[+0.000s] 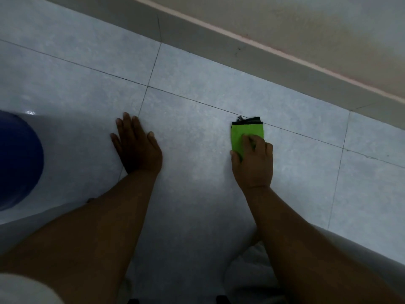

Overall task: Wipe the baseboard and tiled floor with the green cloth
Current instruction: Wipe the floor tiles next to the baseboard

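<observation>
A folded green cloth with a dark edge lies flat on the pale grey tiled floor, its far end on a grout line. My right hand presses down on the near half of the cloth, fingers curled over it. My left hand rests palm down on a bare tile to the left, fingers spread, holding nothing. The grey baseboard runs diagonally from the upper left to the right edge, roughly one tile beyond the cloth.
A blue rounded object sits at the left edge, close to my left forearm. Above the baseboard rises a beige wall. White fabric bunches on the floor between my arms at the bottom.
</observation>
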`<action>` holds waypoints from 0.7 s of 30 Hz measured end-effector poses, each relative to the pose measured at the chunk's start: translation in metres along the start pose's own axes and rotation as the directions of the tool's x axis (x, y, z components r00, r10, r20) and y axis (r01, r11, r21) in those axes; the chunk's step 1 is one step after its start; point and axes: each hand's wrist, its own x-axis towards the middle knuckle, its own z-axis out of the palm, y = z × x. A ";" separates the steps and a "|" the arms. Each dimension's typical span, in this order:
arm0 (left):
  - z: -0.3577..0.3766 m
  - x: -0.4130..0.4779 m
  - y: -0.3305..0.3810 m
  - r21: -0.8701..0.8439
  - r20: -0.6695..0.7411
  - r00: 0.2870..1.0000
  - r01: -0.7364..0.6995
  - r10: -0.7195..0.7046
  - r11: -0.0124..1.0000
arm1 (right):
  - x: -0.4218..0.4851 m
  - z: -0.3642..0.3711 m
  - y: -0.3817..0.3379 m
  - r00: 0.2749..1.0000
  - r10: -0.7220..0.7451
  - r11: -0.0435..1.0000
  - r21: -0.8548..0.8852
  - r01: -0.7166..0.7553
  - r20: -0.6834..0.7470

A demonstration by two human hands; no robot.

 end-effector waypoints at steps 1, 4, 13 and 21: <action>0.000 0.000 0.000 0.003 0.003 1.000 0.001 -0.001 1.000 | 0.000 0.001 0.001 1.000 0.003 1.000 0.001 -0.003 0.004; 0.002 0.000 0.000 0.016 0.008 1.000 0.002 -0.002 1.000 | 0.004 0.003 0.001 1.000 -0.017 1.000 0.004 0.017 -0.026; -0.009 0.002 0.012 0.000 0.078 0.995 0.056 -0.056 0.998 | 0.019 -0.011 -0.006 0.996 -0.051 0.998 0.049 0.047 0.078; -0.021 -0.012 0.020 -0.053 0.165 0.985 0.056 -0.046 0.997 | 0.031 -0.033 0.014 0.973 0.150 0.940 0.279 -0.196 0.177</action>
